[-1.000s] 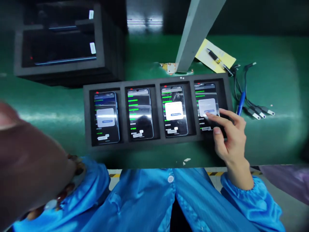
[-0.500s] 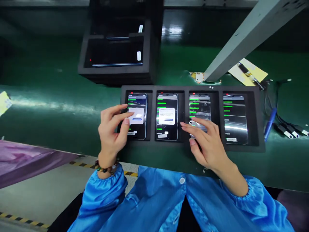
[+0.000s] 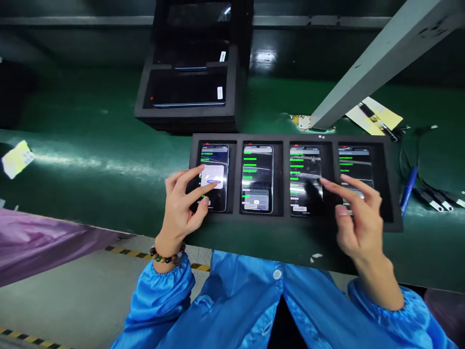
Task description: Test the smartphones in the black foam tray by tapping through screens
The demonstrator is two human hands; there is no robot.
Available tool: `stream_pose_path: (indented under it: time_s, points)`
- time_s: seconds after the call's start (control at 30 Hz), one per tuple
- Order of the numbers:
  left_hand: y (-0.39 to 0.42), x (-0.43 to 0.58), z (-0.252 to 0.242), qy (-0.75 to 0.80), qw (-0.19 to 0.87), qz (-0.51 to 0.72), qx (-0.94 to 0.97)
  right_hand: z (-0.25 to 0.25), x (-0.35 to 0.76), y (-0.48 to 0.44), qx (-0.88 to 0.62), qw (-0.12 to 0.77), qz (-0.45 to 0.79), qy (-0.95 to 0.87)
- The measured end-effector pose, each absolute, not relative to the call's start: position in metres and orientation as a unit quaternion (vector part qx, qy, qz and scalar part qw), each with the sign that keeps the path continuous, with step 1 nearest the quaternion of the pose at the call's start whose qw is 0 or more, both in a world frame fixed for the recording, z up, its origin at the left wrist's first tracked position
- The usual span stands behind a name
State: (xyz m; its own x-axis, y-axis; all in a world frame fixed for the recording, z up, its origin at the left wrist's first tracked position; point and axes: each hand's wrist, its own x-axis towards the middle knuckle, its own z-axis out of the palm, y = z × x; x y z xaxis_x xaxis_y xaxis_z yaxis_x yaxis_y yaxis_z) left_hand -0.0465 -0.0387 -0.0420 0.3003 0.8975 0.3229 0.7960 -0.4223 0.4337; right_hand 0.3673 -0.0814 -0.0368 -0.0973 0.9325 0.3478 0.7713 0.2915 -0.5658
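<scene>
A black foam tray [image 3: 286,179] lies on the green surface [image 3: 98,165], close to and roughly along its near edge. Four phones sit face up in its compartments, one in each, all with lit screens showing rows of green text.

The left hand [image 3: 184,203] grasps nothing; its fingers are spread over the leftmost phone [image 3: 220,201], at the tray's left end. One fingertip is at the left border of a pale pop-up there and another is over its blue button; whether they press the glass cannot be told. The second phone [image 3: 257,177] shows a grey box near the bottom of its screen.

The right hand [image 3: 359,213] is likewise loose and holds nothing. One fingertip is at the right side of the third phone [image 3: 301,189], while the rest of the hand partly covers the rightmost phone [image 3: 354,162], at the tray's right end. Contact is unclear.

Beyond the tray's far left corner stands a stack of similar trays [image 3: 185,115] with dark phones. Past its far right corner, a black pen [image 3: 369,114] lies on yellow paper [image 3: 391,118]. Beside its right edge are a blue pen [image 3: 409,184] and cables [image 3: 436,199].
</scene>
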Motion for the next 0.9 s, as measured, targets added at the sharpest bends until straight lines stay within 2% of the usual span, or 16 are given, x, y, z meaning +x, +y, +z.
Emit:
stream_pose_path:
  time_s: [0.23,0.37,0.73,0.9]
  points:
    - [-0.021,-0.037,-0.036,0.597,0.142,0.306,0.728,-0.042,0.435,-0.087,-0.680,0.342,0.060,-0.645]
    - [-0.015,-0.031,-0.040,0.585,0.141,0.345,0.720,-0.048,0.444,-0.078,-0.668,0.351,0.052,-0.654]
    - [-0.017,-0.030,-0.044,0.622,0.119,0.345,0.693,-0.052,0.443,-0.075,-0.646,0.394,0.076,-0.649]
    - [-0.014,-0.033,-0.047,0.621,0.106,0.301,0.716,-0.051,0.444,-0.075,-0.657,0.344,0.090,-0.665]
